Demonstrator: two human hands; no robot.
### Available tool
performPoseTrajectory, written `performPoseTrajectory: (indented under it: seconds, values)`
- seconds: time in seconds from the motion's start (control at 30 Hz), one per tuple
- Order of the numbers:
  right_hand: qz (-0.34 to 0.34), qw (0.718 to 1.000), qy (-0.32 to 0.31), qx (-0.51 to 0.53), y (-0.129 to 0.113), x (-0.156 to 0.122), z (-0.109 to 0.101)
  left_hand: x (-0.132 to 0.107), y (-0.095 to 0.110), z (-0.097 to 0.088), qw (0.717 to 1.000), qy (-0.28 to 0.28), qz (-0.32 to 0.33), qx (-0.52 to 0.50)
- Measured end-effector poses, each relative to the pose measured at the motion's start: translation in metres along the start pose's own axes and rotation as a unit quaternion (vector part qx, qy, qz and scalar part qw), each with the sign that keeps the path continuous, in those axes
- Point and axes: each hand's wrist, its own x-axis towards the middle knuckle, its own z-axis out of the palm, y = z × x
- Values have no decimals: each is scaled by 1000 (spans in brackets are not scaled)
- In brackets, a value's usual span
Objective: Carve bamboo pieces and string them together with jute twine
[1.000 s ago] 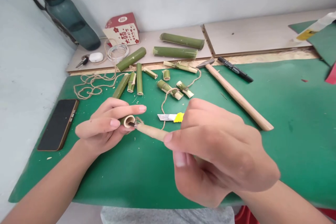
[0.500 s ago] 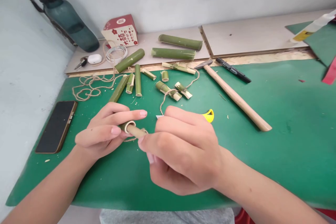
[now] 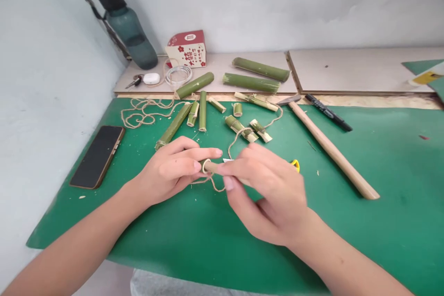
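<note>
Bamboo offcut (image 3: 205, 165), short and hollow, sits pinched in the left hand (image 3: 172, 171) just over the green mat (image 3: 388, 148). Looks light, stiff, bit slick: hold its sides. Right hand (image 3: 274, 194) clamps a wooden stick (image 3: 215, 168) at its mouth.

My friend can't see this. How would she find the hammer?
Find the big green mat. Right of the person's right hand lies a long pale wooden-handled hammer. Unlike the green bamboo pieces, it is tan and ends in a metal head.
</note>
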Motion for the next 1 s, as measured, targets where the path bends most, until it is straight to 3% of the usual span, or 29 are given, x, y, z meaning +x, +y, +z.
performPoseTrajectory:
  seconds: [0.17, 0.37, 0.5, 0.63, 0.8, 0.9, 1.0]
  values:
    - [-15, 997, 78, 15, -2, 5, -6, -1, -8, -5, 1000, -3, -1, -1]
    - [-2, 999, 20, 29, 3, 1, 1, 0, -5, -4, 1000, -16, 13, 17]
    - [49, 997, -50, 41, 8, -5, 10, -2, 1, -2, 998, -28, 26, 54]
    - [111, 989, -75, 54, 15, -9, 17, -7, 1, 0, 991, -61, 26, 113]
    - [165, 979, -112, 47, 18, -7, 15, -8, 1, 1, 989, -60, 15, 138]
    - [171, 978, -113, 32, 18, -5, 10, -6, 0, -2, 990, -58, -10, 129]
    - [166, 984, -63, 18, 20, -3, 6, -4, -3, -5, 991, -58, -40, 113]
